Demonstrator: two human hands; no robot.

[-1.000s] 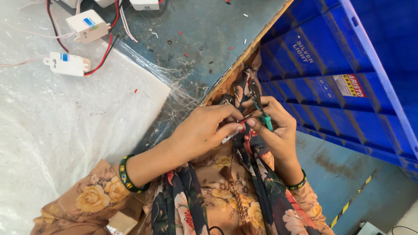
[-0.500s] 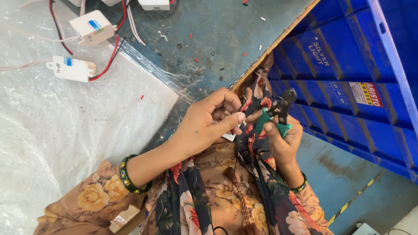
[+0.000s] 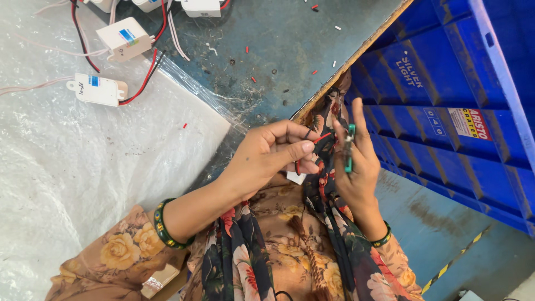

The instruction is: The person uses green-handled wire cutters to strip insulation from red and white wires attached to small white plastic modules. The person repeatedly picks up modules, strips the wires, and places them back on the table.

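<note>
Red wire [image 3: 319, 137]: short, thin, held over the person's lap just off the table edge, between the two hands. Left hand [image 3: 273, 159]: fingers curled, thumb and forefinger pinching the red wire; a small white piece [image 3: 296, 177] shows beneath it, kind unclear. Right hand [image 3: 356, 161]: clasped around a small cutting tool with green grips [image 3: 349, 147], tip close to the wire's free end. Step in hand, by judgement: trimming or stripping the wire end. Next move would call for seating the wire squarely in the tool's tip and holding it taut.

Table [image 3: 278, 50]: worn blue-grey top, chipped wooden edge, scattered with red and white wire offcuts. Clear plastic sheet [image 3: 83, 167]: covers the left part. White boxes with red, black and white leads [image 3: 123, 39]: several, at the far side. Blue plastic crate [image 3: 446, 100]: large, standing right of the table. Floor [image 3: 446, 251]: blue-grey, with a yellow-and-black striped line.
</note>
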